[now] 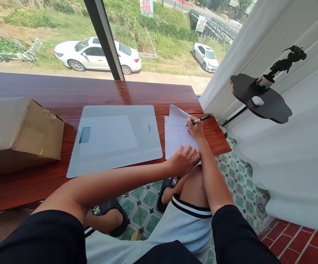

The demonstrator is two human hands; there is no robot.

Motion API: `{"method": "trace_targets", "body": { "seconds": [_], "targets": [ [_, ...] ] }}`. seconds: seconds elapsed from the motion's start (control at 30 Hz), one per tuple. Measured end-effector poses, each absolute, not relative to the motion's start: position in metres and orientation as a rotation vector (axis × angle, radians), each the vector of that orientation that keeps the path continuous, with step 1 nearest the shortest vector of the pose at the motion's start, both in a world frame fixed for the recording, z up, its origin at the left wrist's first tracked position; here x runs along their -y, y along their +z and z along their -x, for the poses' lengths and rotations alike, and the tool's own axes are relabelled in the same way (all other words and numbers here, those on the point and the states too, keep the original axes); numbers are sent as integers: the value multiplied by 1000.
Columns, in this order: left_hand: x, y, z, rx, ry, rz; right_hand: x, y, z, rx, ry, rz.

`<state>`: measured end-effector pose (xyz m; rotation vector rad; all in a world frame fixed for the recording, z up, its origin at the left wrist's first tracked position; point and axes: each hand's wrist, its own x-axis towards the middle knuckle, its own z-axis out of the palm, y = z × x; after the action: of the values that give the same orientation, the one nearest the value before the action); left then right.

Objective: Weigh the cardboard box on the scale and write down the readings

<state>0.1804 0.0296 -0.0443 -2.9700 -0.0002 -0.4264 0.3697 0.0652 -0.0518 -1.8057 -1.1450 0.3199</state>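
While R hand pinches the pen aslant over the paper beneath both hands, L hand, fingers loosely spread, rests on its near edge, prob. to steady it.

Pen: blk, plastic by the look, glossy w/ small highlights
Paper sheets: thin wht paper, matt, smooth
Tabletop: red-brn wood or wood-look, fine grain, glossy, w/ reflections
Grey pad: smooth, semi-gloss; plastic or glass, can't tell
Box: brn cardboard, matt, edges a bit rough
Curtain: wht cloth, matt, soft folds
Side stand: dk top, smooth, low sheen; mat'l unclear
Floor tiles: grn/wht, smooth, slight gloss
Sleeves: blk cloth, matt
Shorts: lt grey cloth, matt
Slippers: dk rubber or plastic, matt
Window bar: metal-look, slight sheen
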Motion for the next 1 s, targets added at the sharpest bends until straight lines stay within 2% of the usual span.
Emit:
{"method": "trace_targets", "body": {
  "seconds": [0.37,0.57,0.8,0.87,1.0],
  "targets": [
    [-30,-46,-181,-4,-417,2989,-66,-52,-370,1171,307,1813],
    [-30,-47,-181,-9,-429,2956,-64,-46,-368,1077,440,1791],
    [-30,-45,-181,-21,-383,2974,-65,-48,-371,1142,458,1719],
    [-30,-44,-181,-26,-357,2983,-64,-48,-372,1209,396,1712],
    [-30,-43,-180,-23,-361,2966,-61,-45,-374,1342,67,1837]
  ]
}}
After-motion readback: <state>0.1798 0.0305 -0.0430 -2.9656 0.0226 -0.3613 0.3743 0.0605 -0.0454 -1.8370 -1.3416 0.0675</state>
